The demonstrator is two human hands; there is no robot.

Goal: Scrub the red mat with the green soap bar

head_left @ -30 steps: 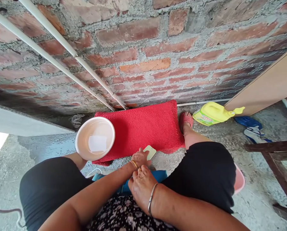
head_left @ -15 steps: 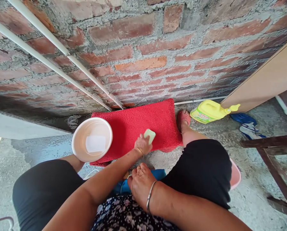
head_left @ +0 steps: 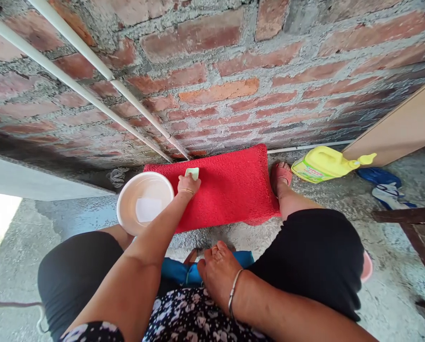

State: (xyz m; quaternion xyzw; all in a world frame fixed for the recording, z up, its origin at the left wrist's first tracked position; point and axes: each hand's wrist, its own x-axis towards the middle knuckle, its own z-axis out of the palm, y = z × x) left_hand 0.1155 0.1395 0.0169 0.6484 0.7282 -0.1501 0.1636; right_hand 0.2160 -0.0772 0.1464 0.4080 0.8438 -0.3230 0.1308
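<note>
My left hand point(head_left: 189, 184) is closed around a pale green bar point(head_left: 192, 173) that looks like soap. It presses the bar onto a red, rough-textured mat point(head_left: 226, 190), near the far left part of it. Just left of that hand stands a pale basin point(head_left: 127, 194), and a white rectangular patch shows at its bottom. My right hand point(head_left: 219, 270) rests at my lap with its fingers curled, over a blue thing point(head_left: 175, 271). No object shows in the right hand, though its fingertips are partly hidden.
Behind the mat rises a brick wall point(head_left: 219, 90) with white pipes point(head_left: 137, 109). A yellow jug point(head_left: 326, 164) lies or leans by my foot point(head_left: 281, 176). Farther right are sandals point(head_left: 389, 190) and a dark wooden frame point(head_left: 408, 217). A crumpled cloth point(head_left: 118, 177) lies behind the basin.
My left hand has carried the pale green bar left and away from me across the mat, toward its far edge by the basin. My right hand stays at my lap. The view shifted slightly.
</note>
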